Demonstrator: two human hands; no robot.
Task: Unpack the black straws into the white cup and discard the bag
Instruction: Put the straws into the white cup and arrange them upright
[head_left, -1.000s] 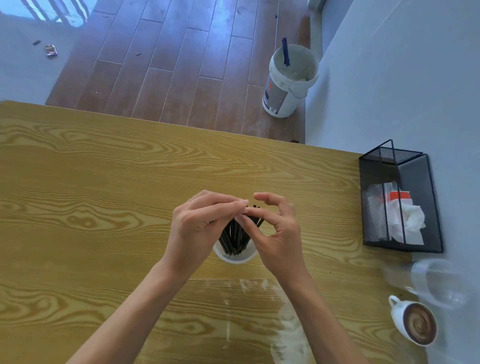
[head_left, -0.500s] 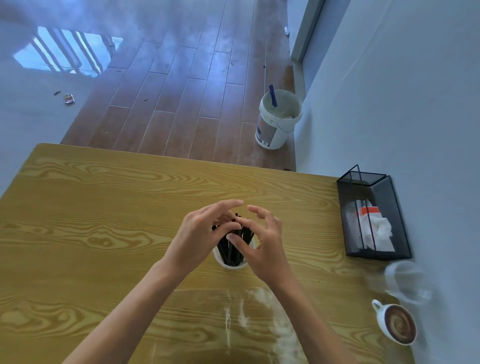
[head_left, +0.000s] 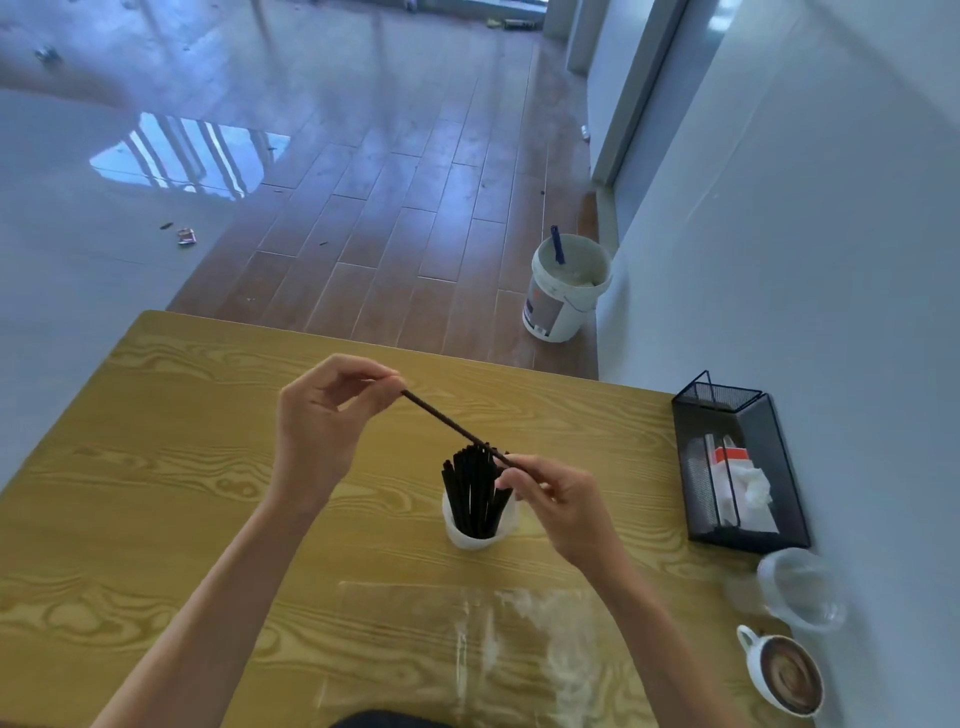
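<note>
Landmark: the white cup (head_left: 480, 530) stood on the wooden desk (head_left: 156, 467), and every place below is given from it.
Black straws: a bundle of black straws (head_left: 475, 488) stood upright inside the white cup, their tops fanning a little above its rim.
Single straw: one black straw (head_left: 447, 423) was held in the air above the white cup, slanting up and away to the left of it.
Left hand: the left hand (head_left: 324, 421) was up and to the left of the white cup; its grip was pinched closed on the far end of the single straw.
Right hand: the right hand (head_left: 558, 501) was just to the right of the white cup; its grip was closed on the near end of the same straw.
Bag: a flat clear plastic bag (head_left: 467, 639) lay on the desk in front of the white cup, nearer to the person; it looked empty.
Bin: a black mesh basket (head_left: 743, 467) with white crumpled paper inside stood well to the right of the white cup.
Done: most of the straws seemed already to be in the white cup.
Left: in my judgement, this last straw needed to go into the white cup, and the bag was not yet thrown away.
</note>
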